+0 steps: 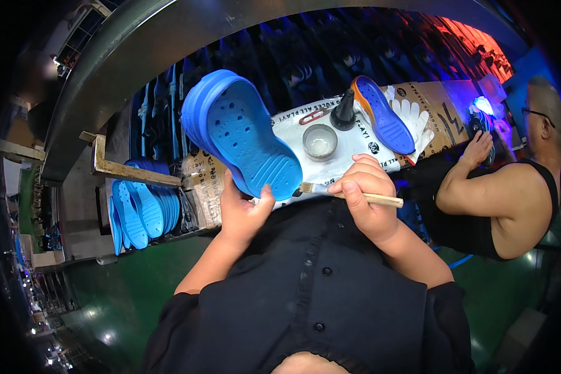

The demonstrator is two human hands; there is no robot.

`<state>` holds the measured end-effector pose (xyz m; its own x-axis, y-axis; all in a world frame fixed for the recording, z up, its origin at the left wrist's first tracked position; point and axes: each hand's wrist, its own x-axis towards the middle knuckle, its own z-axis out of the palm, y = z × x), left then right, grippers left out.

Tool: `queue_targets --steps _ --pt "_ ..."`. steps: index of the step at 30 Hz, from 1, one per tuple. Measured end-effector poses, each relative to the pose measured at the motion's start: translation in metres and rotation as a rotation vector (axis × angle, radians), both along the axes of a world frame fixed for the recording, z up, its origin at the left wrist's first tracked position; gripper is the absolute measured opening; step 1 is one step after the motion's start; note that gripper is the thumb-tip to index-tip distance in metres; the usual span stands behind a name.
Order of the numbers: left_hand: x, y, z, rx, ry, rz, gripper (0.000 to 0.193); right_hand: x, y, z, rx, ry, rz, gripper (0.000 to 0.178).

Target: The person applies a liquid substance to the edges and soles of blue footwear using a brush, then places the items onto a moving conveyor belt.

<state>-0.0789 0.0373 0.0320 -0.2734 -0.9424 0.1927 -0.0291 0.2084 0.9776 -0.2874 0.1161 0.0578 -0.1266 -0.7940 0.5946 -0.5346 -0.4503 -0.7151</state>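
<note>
A blue clog (pixel 246 140) with round holes in its toe is held by the heel in my left hand (pixel 246 212), thumb inside the rim and fingers beneath. My right hand (pixel 369 196) is closed around the wooden handle of a flat brush (pixel 385 200). The brush's bristles meet the clog's heel edge, or come very close to it. Just beyond the brush, a small round bowl (pixel 311 133) stands on a white printed sheet (pixel 287 137). Beside it are a black cone-topped bottle (pixel 343 115) and a small red-handled tool (pixel 313 117).
An orange-edged blue sole (pixel 386 118) lies next to white gloves (pixel 414 121). Blue soles (pixel 146 209) are stacked at left, near a wooden bar (pixel 134 171). A curved metal beam (pixel 81 106) arches overhead. At right, another person (pixel 505 187) works beside a bright lamp.
</note>
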Motion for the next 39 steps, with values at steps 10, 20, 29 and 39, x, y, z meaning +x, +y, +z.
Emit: queue_targets --steps 10,20,29,39 --pt "0.000 0.001 -0.002 -0.268 -0.051 -0.006 0.048 0.002 -0.001 0.002 -0.024 0.074 -0.110 0.020" --pt "0.001 -0.003 -0.014 -0.546 -0.138 0.010 0.044 -0.001 0.005 0.000 -0.069 0.150 -0.039 0.013" --pt "-0.003 -0.004 -0.011 -0.628 -0.138 0.026 0.044 0.001 0.006 -0.001 -0.079 0.144 -0.004 0.015" --pt "0.002 -0.005 -0.011 -0.582 -0.144 -0.099 0.049 0.006 0.006 0.003 -0.047 0.126 0.024 0.014"
